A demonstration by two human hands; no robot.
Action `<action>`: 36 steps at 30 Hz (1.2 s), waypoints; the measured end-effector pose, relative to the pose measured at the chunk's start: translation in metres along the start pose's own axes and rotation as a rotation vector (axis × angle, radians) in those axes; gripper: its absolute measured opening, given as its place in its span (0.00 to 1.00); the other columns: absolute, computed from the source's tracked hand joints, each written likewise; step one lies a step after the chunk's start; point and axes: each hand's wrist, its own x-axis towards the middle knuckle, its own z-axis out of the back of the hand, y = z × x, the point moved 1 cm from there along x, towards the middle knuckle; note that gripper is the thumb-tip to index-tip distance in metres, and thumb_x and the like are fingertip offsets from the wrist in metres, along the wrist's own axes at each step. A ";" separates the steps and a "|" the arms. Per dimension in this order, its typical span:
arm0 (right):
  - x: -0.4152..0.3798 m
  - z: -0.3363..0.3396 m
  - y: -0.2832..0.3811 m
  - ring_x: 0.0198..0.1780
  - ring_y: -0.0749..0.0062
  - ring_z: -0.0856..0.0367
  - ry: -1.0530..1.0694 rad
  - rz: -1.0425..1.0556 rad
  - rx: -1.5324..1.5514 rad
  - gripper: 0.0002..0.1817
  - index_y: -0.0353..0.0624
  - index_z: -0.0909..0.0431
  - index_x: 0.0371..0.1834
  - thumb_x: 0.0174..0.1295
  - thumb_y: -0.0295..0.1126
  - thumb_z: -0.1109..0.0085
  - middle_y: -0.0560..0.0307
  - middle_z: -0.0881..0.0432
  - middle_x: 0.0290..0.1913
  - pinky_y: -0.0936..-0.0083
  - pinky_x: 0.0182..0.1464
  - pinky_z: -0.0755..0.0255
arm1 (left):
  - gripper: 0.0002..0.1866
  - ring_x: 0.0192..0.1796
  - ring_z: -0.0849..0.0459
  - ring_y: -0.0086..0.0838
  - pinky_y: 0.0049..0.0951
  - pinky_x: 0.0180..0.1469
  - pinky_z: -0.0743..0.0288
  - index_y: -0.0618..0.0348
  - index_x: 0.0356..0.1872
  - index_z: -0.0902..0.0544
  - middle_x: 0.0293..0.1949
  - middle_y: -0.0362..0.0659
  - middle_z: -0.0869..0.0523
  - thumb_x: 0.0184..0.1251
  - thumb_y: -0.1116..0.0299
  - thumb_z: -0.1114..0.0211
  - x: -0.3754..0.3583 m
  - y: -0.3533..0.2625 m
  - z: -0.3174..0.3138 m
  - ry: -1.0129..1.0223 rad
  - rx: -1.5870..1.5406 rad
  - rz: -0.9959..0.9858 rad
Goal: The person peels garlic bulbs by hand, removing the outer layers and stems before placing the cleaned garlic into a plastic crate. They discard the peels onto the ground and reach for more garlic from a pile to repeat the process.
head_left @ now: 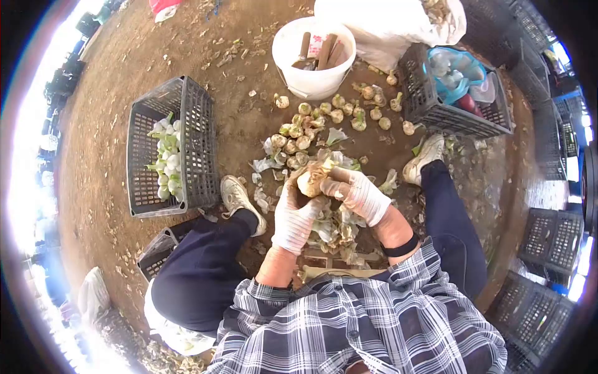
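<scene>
Between my hands is a garlic bulb point(308, 184) with loose, papery brown skin at its top. My left hand point(295, 215), in a white glove with soiled fingertips, is closed around the bulb from the left and below. From the right, my right hand point(361, 195), also gloved, has its fingers closed against the bulb and its skin. Unpeeled garlic bulbs point(303, 142) lie in a loose pile on the dirt floor just beyond. Peeled skins point(339, 234) are heaped below my hands.
A black crate point(200, 143) on the left holds clean white garlic bulbs point(167, 163). A white bucket point(314, 84) ahead contains wooden-handled tools. The crate point(458, 124) at right holds a blue plastic bag point(453, 78). A white sack point(386, 28) lies behind; more crates point(529, 311) line the right.
</scene>
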 end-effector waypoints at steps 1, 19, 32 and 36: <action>-0.010 -0.007 0.011 0.48 0.83 0.22 -0.051 -0.010 -0.018 0.26 0.37 0.22 0.61 0.65 0.41 0.32 0.65 0.17 0.50 0.81 0.53 0.28 | 0.33 0.59 0.21 0.29 0.31 0.59 0.23 0.61 0.66 0.32 0.59 0.44 0.21 0.59 0.80 0.28 -0.003 -0.002 -0.002 0.009 0.087 -0.074; -0.076 -0.040 0.019 0.45 0.82 0.22 -0.037 0.149 -0.047 0.18 0.40 0.18 0.54 0.69 0.41 0.39 0.65 0.16 0.46 0.80 0.49 0.27 | 0.33 0.54 0.16 0.28 0.28 0.56 0.20 0.63 0.63 0.25 0.54 0.45 0.16 0.52 0.82 0.25 -0.060 -0.059 -0.016 0.047 0.577 -0.255; -0.065 -0.018 0.000 0.40 0.83 0.22 -0.066 0.178 -0.132 0.14 0.35 0.18 0.49 0.67 0.33 0.42 0.63 0.15 0.40 0.79 0.45 0.26 | 0.33 0.49 0.17 0.26 0.28 0.47 0.18 0.68 0.64 0.26 0.53 0.45 0.17 0.54 0.76 0.26 -0.063 -0.058 -0.024 0.092 0.116 -0.003; -0.062 -0.023 -0.001 0.40 0.83 0.23 -0.102 0.322 -0.238 0.11 0.36 0.18 0.47 0.66 0.28 0.44 0.65 0.17 0.37 0.79 0.45 0.27 | 0.30 0.30 0.18 0.26 0.25 0.30 0.21 0.66 0.64 0.27 0.43 0.45 0.15 0.61 0.63 0.39 -0.053 -0.047 -0.015 0.139 -0.124 0.181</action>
